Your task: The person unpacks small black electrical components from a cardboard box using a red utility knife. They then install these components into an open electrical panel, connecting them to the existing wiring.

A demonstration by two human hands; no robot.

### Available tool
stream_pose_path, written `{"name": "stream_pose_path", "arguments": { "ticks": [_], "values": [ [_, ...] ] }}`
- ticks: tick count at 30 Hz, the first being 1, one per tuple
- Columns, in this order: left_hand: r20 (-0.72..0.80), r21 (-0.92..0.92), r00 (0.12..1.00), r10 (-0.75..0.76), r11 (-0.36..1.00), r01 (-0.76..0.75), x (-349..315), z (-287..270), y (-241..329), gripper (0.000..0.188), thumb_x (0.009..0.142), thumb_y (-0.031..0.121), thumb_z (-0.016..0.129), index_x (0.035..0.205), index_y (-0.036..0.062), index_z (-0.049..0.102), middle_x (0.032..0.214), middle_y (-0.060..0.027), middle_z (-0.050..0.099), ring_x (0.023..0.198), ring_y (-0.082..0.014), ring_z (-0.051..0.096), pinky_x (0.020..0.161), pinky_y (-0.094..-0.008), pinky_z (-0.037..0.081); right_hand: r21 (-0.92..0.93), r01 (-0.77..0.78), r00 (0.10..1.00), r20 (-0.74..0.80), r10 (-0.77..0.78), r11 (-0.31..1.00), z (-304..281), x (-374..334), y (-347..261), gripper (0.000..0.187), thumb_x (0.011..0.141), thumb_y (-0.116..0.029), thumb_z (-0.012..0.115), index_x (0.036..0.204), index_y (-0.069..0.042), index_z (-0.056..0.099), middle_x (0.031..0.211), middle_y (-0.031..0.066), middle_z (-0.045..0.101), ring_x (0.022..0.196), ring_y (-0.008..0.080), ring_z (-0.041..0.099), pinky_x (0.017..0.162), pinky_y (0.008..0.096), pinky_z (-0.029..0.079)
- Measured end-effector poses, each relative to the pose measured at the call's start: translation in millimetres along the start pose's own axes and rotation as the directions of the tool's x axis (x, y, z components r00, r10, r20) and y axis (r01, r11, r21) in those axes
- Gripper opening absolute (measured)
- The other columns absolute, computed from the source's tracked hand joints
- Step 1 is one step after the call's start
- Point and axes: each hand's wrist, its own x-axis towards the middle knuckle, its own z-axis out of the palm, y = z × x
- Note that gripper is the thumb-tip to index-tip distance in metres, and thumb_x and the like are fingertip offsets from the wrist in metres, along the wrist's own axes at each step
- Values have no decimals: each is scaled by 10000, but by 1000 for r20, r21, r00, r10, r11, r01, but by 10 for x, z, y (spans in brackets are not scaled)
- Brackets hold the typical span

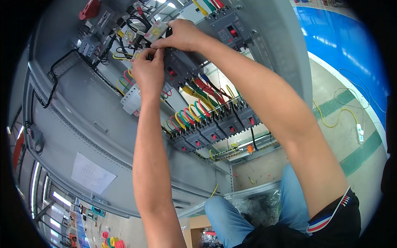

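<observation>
Inside a grey metal cabinet, both my hands meet at the upper part of its wired panel. My left hand (149,72) is closed, thumb and fingers pinched together beside a dark molded-case circuit breaker (178,68); what lies in the pinch is hidden. Just above it, my right hand (182,35) curls its thumb and fingers round a dark part beside a clear-covered component (156,31). The thumb nearly touches the left fingertips. Exactly what the right fingers grip cannot be made out. Black wires (134,22) run close to the clear-covered component.
Below the hands is a row of circuit breakers (215,134) with red, yellow and green wires. Another breaker (231,31) sits upper right. White miniature breakers (132,100) stand left. A paper sheet (93,172) is on the grey panel; a yellow cord (331,124) crosses the floor.
</observation>
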Motion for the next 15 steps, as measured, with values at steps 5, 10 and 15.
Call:
{"name": "stream_pose_path", "arguments": {
  "ticks": [5,10,15],
  "values": [
    [176,-219,959,-222,941,258,-90,-158,37,242,926,257,810,1013,39,752,881,-8,694,753,-93,610,595,-274,529,-21,-40,998,53,41,999,-25,-31,-5,828,637,-608,902,1180,-7,733,1129,252,750,1056,387,729,940,426,562],
    [161,-161,962,-219,956,245,-8,-139,64,228,933,236,804,999,25,751,836,-8,676,723,-88,594,574,-270,516,-91,-34,999,29,37,995,-22,-11,-79,791,645,-587,894,1154,0,744,1104,262,749,1053,397,728,940,438,564],
    [153,-121,972,-180,972,199,-15,-113,43,206,927,196,783,1010,11,750,837,-23,680,715,-82,588,563,-278,501,-63,14,999,32,-12,998,-13,-24,-32,889,644,-615,893,1227,30,706,1105,266,745,1060,397,725,950,438,560]
  ]
}}
